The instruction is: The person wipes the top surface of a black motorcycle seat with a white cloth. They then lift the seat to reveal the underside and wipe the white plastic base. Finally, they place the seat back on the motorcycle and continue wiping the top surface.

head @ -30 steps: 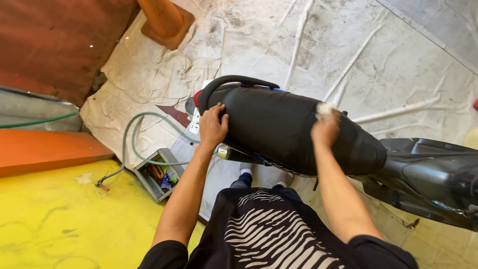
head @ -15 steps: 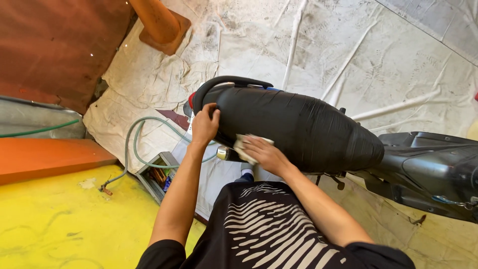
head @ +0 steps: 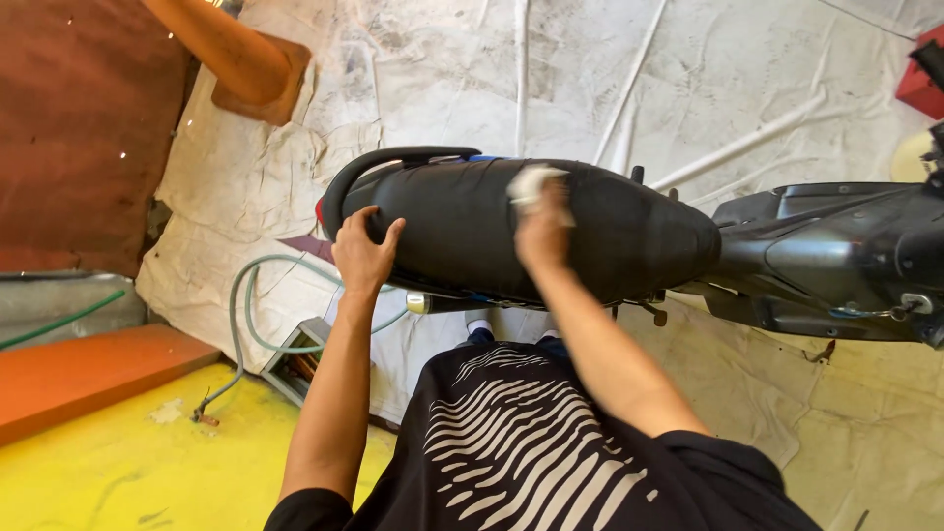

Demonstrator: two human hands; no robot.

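Right hand [head: 543, 234] presses cloth [head: 532, 183] on seat [head: 629, 231]

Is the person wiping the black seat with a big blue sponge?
No, the right hand presses a small white cloth on the black seat, while the left hand rests on its rear end.

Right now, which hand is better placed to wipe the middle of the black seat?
The right hand. It holds the white cloth and already lies on the middle of the seat. The left hand carries nothing and lies spread flat on the seat's rear end, beside the grab rail.
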